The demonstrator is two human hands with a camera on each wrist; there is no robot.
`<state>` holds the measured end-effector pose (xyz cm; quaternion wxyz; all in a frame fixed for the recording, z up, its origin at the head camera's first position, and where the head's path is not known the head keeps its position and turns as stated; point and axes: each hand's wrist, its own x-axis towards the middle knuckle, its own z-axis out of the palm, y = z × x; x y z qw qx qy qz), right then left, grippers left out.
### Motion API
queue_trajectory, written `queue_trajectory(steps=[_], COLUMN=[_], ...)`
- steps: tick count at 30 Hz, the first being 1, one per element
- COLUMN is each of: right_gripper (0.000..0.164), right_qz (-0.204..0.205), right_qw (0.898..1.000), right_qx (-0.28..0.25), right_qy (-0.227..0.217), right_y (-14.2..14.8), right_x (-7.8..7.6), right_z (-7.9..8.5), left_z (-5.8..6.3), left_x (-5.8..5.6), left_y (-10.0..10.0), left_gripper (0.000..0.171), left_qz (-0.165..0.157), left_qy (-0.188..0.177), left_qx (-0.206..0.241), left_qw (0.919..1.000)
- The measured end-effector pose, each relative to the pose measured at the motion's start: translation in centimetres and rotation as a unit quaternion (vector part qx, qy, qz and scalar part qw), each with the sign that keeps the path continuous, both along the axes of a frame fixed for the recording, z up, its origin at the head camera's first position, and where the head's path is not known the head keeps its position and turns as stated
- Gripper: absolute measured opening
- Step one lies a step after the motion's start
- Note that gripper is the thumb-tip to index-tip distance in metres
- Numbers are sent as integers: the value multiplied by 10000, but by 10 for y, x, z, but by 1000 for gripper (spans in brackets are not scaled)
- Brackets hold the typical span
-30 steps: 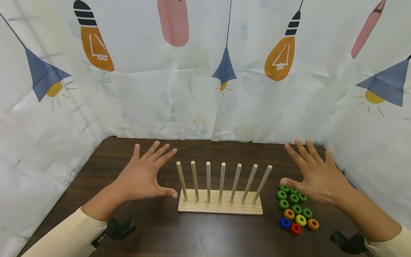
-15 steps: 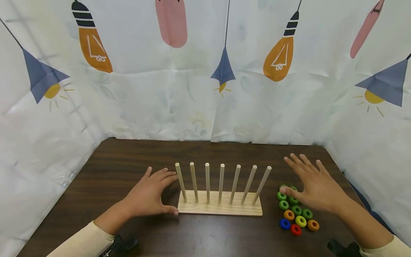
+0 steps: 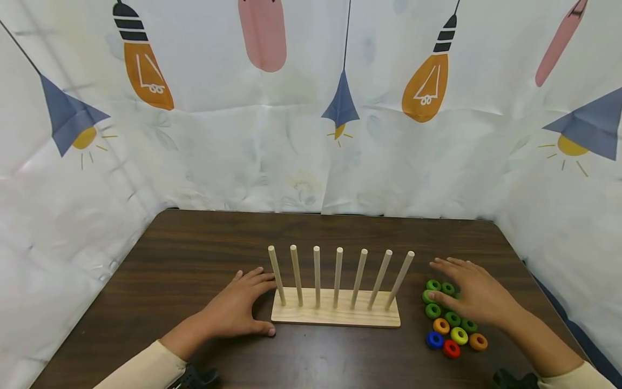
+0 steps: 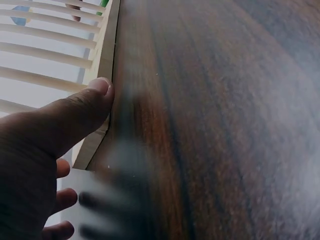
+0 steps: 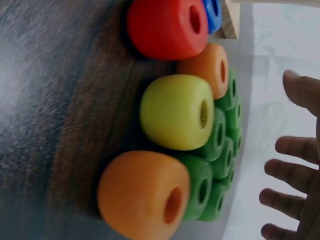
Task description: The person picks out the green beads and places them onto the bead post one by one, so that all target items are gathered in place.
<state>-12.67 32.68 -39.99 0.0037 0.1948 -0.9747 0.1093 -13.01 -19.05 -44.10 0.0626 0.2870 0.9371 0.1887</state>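
Note:
A pale wooden peg rack (image 3: 335,316), its several upright pegs bare, stands in the middle of the table. At its left end is my left hand (image 3: 233,310), with the thumb by the front corner and the fingers spread behind. In the left wrist view that thumb (image 4: 97,92) overlaps the rack's edge. My right hand (image 3: 481,294) hovers palm down over a cluster of beads, fingers loosely extended and holding nothing. The cluster has several green beads (image 3: 433,310), two orange (image 3: 478,342), one yellow (image 3: 459,336), one blue (image 3: 434,340) and one red (image 3: 451,349). The hand hides some green ones.
The dark wood-grain table (image 3: 311,356) has rounded far corners. A white printed cloth (image 3: 243,156) hangs close behind it and along both sides. Dark wrist gear shows at each cuff near the bottom of the head view.
Both hands have come down toward the table. The left has closed in on the rack's left end, and the right has lowered over the beads. Rack and beads have stayed put.

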Motion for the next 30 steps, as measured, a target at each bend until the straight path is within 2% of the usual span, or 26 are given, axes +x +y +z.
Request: queue_trajectory(steps=[13,20,30], right_gripper=[55,39,37], right_qz=[83,235,191], right_qw=[9999,9994,9995], right_qx=[-16,-180,-122], right_qy=[-95,-150,-240], right_y=[13,15,13], right_x=[-3,-7,-10], right_z=[-15,-19,-17], left_z=[-5,-3,-2], left_x=[-3,-5,-5], left_y=[3,7,8], left_gripper=[91,86,85], left_qz=[92,177,213], left_qy=[-168,-215,-289], left_qx=[156,91,126], left_qw=[9997,9996,9993])
